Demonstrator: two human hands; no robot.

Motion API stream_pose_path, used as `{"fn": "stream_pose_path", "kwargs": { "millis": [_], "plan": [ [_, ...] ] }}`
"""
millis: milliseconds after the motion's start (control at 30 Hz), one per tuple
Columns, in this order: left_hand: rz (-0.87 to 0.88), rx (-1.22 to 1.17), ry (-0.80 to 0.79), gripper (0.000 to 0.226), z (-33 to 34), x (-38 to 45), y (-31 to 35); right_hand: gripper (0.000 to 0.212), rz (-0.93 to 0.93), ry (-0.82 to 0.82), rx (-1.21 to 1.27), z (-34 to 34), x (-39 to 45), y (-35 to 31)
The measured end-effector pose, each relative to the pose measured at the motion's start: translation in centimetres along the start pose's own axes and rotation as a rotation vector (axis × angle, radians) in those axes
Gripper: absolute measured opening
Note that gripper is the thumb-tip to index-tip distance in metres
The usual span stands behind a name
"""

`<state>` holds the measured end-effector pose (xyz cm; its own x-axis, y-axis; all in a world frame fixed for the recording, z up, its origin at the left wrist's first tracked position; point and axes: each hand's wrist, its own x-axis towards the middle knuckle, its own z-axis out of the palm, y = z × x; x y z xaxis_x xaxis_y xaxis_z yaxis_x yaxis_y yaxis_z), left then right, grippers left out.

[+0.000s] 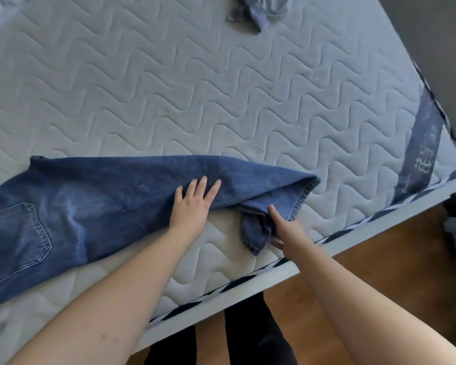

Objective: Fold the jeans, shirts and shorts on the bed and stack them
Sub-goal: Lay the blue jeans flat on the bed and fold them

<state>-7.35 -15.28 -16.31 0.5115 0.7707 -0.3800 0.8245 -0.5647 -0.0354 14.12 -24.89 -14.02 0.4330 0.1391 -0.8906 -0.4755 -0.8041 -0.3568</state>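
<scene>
1. Left hand (pixel 192 204) lay flat on the jeans (pixel 103 196), fingers straight & spread, pressing the denim down approx. mid-leg; it gripped nothing.
2. Right hand (pixel 284 227) was at the leg ends, thumb on top of the cloth w/ the other fingers tucked under the hem (pixel 256 233). It looked like a pinch on the cuff, tho the fingers were mostly hidden.
3. Jeans were stretched along the near edge of the bed (pixel 248 101), waist & back pocket (pixel 19 233) to the left, legs running right. Legs seemed laid one over the other, w/ the lower cuff bunched & sticking out toward the bed edge.
4. Another crumpled garment (pixel 258 9), grey-blue, lay well apart at the far side of the bed; type couldn't be told.
5. Step in hand, as I read it: straightening the stacked legs, i.e. first garment's fold only just begun; no stack was visible yet.
6. Next move prob. called for pulling that stray cuff flush w/ the upper one while the left kept the legs pinned, then carrying the cuffs over toward the waist.
</scene>
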Motion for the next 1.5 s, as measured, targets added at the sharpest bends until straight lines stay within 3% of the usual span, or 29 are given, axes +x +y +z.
{"fn": "stream_pose_path", "kwargs": {
  "millis": [167,233,433,533,600,667,767,900,967,1000,1067,1200,1267,1367,1500],
  "plan": [
    [0.001,-0.064,-0.039,0.066,-1.7,3.0,-0.5,0.084,0.177,-0.092,0.075,0.6,0.6,-0.8],
    [-0.011,-0.198,-0.047,0.054,-2.6,3.8,-1.4,0.074,0.143,-0.081,0.071,0.7,0.8,-1.2],
    [0.023,-0.553,-0.229,0.029,-4.4,4.4,-6.7,0.015,-0.281,0.157,-0.073,0.2,0.0,-4.7],
    [-0.068,-0.813,-0.091,0.029,-4.6,3.4,-7.5,0.015,-0.429,0.248,0.006,0.9,-2.0,-7.8],
    [-0.185,-0.994,-0.005,0.029,-4.8,2.5,-7.6,0.019,-0.602,0.226,0.065,2.8,-4.4,-10.0],
    [-0.312,-1.156,0.09,0.026,-4.7,1.2,-7.9,0.02,-0.746,0.16,0.122,5.8,-7.3,-11.8],
    [-0.507,-1.338,0.259,0.023,-4.1,-1.7,-9.2,0.018,-0.82,-0.057,0.164,11.7,-11.1,-12.5],
    [-0.719,-1.295,0.398,0.022,-2.1,-6.1,-12.3,0.019,-0.836,-0.424,-0.105,19.6,-15.1,-9.3],
    [-0.88,-1.354,0.399,0.026,-0.4,-8.4,-13.5,0.027,-0.799,-0.633,-0.255,21.5,-15.5,-6.6],
    [-0.962,-1.39,0.367,0.029,0.4,-9.5,-14.0,0.031,-0.802,-0.655,-0.333,21.6,-15.0,-5.3],
    [-1.058,-1.324,0.278,0.034,2.0,-11.6,-14.7,0.032,-0.831,-0.555,-0.401,20.3,-13.1,-3.6],
    [-1.102,-1.141,0.224,0.032,3.4,-13.8,-14.6,0.024,-0.765,-0.148,-0.395,13.6,-7.6,-2.4],
    [-1.067,-1.073,0.307,0.029,2.9,-13.6,-13.7,0.027,-0.735,0.054,-0.447,9.3,-4.8,-2.2],
    [-0.782,-0.954,0.4,0.032,1.3,-12.3,-11.3,0.036,-0.568,0.259,-0.538,4.2,-1.1,-2.0],
    [-0.345,-0.905,0.263,0.018,-0.4,-9.1,-7.3,0.049,-0.183,0.126,-0.374,2.0,1.3,-1.3]
  ]
}}
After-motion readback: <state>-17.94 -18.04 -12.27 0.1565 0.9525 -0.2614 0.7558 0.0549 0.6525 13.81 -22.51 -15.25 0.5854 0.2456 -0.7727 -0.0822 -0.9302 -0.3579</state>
